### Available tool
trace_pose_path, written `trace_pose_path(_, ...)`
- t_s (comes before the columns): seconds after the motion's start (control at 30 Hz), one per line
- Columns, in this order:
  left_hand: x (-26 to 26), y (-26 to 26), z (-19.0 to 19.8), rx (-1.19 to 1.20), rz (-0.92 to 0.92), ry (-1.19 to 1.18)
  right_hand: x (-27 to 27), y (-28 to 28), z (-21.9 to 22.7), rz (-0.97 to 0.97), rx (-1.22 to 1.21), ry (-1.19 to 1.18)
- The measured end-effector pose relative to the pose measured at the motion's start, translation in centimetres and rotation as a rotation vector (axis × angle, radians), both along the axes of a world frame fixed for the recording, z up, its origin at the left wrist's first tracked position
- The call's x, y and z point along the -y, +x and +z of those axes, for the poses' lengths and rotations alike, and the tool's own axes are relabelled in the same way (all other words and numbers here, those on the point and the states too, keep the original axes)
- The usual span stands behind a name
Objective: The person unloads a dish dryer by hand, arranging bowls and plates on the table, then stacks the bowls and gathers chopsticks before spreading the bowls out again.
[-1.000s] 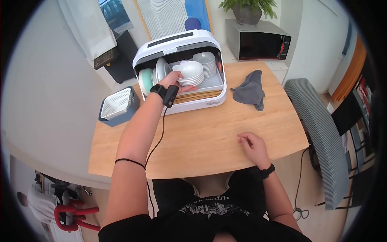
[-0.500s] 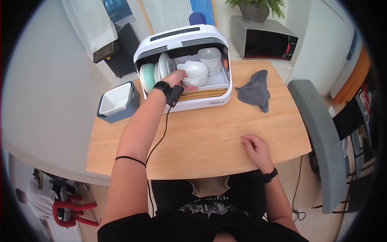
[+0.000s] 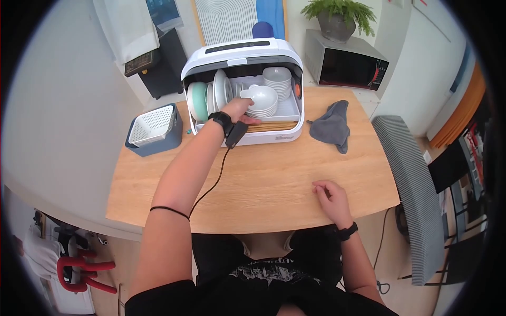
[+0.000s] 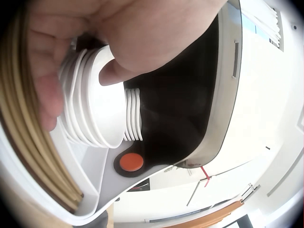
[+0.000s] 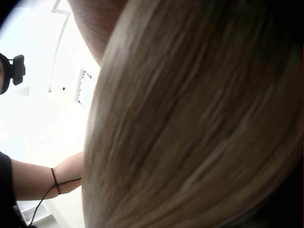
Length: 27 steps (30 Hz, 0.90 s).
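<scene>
In the head view, my left hand reaches into a white dish cabinet with its lid raised. It grips the front stack of white bowls. The left wrist view has the thumb over the rim of the top bowl and fingers along the outside of the stack, close to the wooden chopsticks. Behind stands a second stack of bowls. Plates stand upright to the left. My right hand rests on the table with loosely curled fingers, holding nothing.
A blue bin with a white perforated basket stands left of the cabinet. To its right lies a grey cloth on the wooden table. Behind are a microwave and a potted fern. A cable runs from the left wrist.
The head view has shifted slightly, so the cabinet appears farther right. My left hand keeps its hold on the front bowls, at about the same spot in the cabinet. The right hand stays put.
</scene>
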<state>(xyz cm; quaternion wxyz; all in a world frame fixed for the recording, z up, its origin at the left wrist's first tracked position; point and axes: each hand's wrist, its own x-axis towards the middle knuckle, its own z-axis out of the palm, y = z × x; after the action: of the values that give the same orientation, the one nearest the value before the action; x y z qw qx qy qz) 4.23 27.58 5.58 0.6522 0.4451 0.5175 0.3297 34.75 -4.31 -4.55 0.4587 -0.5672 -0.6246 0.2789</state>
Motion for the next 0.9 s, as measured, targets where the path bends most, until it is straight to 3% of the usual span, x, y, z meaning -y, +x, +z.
trace_pose_path(0.13, 7.8, -1.4, 2.2, -0.084, -0.032, 0.215, -0.6, 0.8, -0.1, 0.045, -0.055, -0.081)
trace_pose_path(0.17, 9.8, -2.0, 2.2, -0.161, -0.003, 0.352, -1.2, 1.3, -0.3, 0.046, -0.212, -0.119)
trace_pose_path(0.2, 11.5, -2.7, 1.7, -0.238, 0.027, 0.487, -1.9, 1.6, -0.1, 0.046, -0.369, -0.158)
trace_pose_path(0.27, 14.2, -4.2, -0.6, -0.217, 0.064, 0.718, -3.6, 1.3, 2.8, 0.066, -0.388, -0.139)
trace_pose_path(0.33, 16.6, -5.3, -1.6, -0.203, 0.073, 0.68, -5.6, -0.1, 6.9, 0.121, -0.451, -0.112)
trace_pose_path(0.4, 17.1, -7.3, -3.9, -0.096, -0.058, 0.467, -8.4, -2.3, 10.0, 0.158, -0.485, -0.099)
trace_pose_path(0.5, 17.4, -8.5, -7.4, -0.104, -0.022, 0.465, -14.0, -5.0, 12.7, 0.211, -0.511, -0.132)
trace_pose_path(0.6, 17.8, -8.9, -9.8, -0.107, -0.003, 0.451, -21.2, -6.8, 12.3, 0.257, -0.51, -0.184)
trace_pose_path(0.67, 17.8, -9.2, -10.1, -0.075, 0.014, 0.446, -25.4, -7.4, 12.0, 0.181, -0.272, -0.334)
trace_pose_path(0.77, 17.9, -9.6, -10.2, -0.046, 0.04, 0.428, -27.5, -9.0, 12.1, 0.075, -0.254, -0.429)
trace_pose_path(0.87, 18.0, -9.7, -10.4, -0.015, 0.078, 0.428, -31.7, -9.0, 10.3, 0.138, -0.365, -0.566)
trace_pose_path(0.9, 18.0, -9.7, -10.3, 0.014, 0.093, 0.437, -32.0, -9.2, 10.5, 0.105, -0.288, -0.567)
